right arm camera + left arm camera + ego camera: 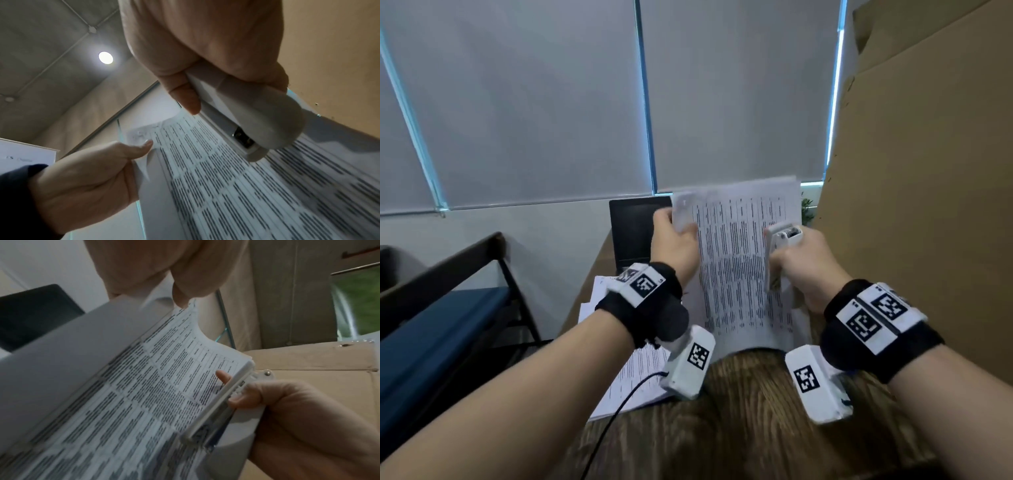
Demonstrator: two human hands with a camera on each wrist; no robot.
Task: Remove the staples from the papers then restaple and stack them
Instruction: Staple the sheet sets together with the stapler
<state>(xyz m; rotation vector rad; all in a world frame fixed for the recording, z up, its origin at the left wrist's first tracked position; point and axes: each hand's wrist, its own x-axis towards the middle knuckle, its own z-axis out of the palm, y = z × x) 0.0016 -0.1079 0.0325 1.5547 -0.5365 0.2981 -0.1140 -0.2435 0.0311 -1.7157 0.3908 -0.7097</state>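
A sheaf of printed papers (736,260) stands upright above the wooden table, its lower edge bowed against the tabletop. My left hand (676,240) pinches its upper left corner, thumb on the front. The same papers (144,394) fill the left wrist view, and the papers (236,186) also fill the right wrist view. My right hand (799,263) grips a white stapler (777,253) lying against the sheaf's right side. The stapler (257,116) shows its metal mouth near the page; the stapler (222,405) runs along the paper edge. No staple is discernible.
More printed sheets (626,373) lie on the wooden table (739,421) at the left under my left wrist. A dark laptop screen (635,229) stands behind. A tall cardboard box (928,205) walls the right side. A blue-seated chair (438,318) is to the left.
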